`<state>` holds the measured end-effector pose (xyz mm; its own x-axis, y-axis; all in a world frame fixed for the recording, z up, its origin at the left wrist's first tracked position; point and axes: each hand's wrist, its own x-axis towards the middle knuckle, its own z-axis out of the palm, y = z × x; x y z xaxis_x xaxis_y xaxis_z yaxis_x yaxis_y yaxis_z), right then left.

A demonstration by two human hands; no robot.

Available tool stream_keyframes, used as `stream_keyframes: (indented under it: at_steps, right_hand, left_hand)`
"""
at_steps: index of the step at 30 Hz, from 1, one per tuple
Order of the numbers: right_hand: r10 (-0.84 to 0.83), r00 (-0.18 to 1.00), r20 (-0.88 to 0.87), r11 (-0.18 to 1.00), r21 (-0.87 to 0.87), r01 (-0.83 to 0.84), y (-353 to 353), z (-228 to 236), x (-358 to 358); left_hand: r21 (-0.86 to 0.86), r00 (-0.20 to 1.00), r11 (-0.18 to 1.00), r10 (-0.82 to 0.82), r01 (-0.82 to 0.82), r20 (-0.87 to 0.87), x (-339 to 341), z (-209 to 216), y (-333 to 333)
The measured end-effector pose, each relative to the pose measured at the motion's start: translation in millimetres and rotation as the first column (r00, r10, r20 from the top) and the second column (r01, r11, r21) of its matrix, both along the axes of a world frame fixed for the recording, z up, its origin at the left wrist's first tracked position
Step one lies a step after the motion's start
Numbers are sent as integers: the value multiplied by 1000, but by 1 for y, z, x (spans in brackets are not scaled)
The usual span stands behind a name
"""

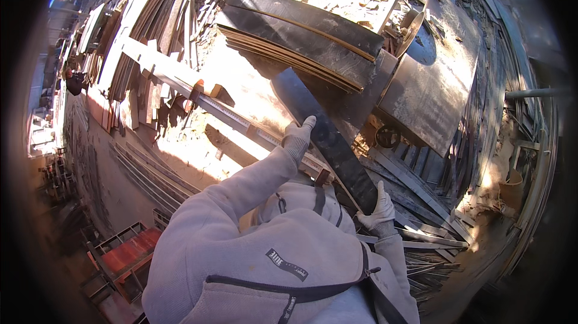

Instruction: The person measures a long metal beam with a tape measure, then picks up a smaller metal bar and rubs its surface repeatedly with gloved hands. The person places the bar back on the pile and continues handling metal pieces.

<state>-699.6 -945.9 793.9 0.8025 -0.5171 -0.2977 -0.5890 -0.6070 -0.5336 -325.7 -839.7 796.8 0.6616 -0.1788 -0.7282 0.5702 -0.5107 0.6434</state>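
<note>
A long dark-faced board [330, 142] lies slantwise in front of me, its far end over the sunlit machine table. My left hand [298, 135], in a pale knit glove, grips its left edge around the middle, with the thumb on top. At the near end, my gloved right hand [379, 214] holds the right corner, thumb pointing up along the side. Both hands are closed on the same board. Just left of it runs a metal rail with a measuring scale [238, 120]. Fingers under the board are hidden.
Beyond the board is a stack of dark-faced panels [301, 38]. To the right stands a metal saw table [430, 95] with a round blade [421, 44] and a handwheel [387, 137]. Wood strips [415, 194] pile up at right. A red metal frame [129, 255] sits lower left.
</note>
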Motion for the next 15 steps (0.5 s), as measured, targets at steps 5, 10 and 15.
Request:
stream_keyframes:
  at_steps: [5,10,15]
  right_hand:
    - [-171,981,-87,896,400,191,15,25,35]
    - [-331,940,-85,819,469,331,36,34,-3]
    - [-448,883,-136,855,222,468,60,27,-53]
  left_hand:
    - [-283,939,946,-57,159,339,-24,82,-37]
    - [-364,928,893,-130,263,350,-57,118,-74]
    - [-345,896,844,-305,411,323,-81,96,-105]
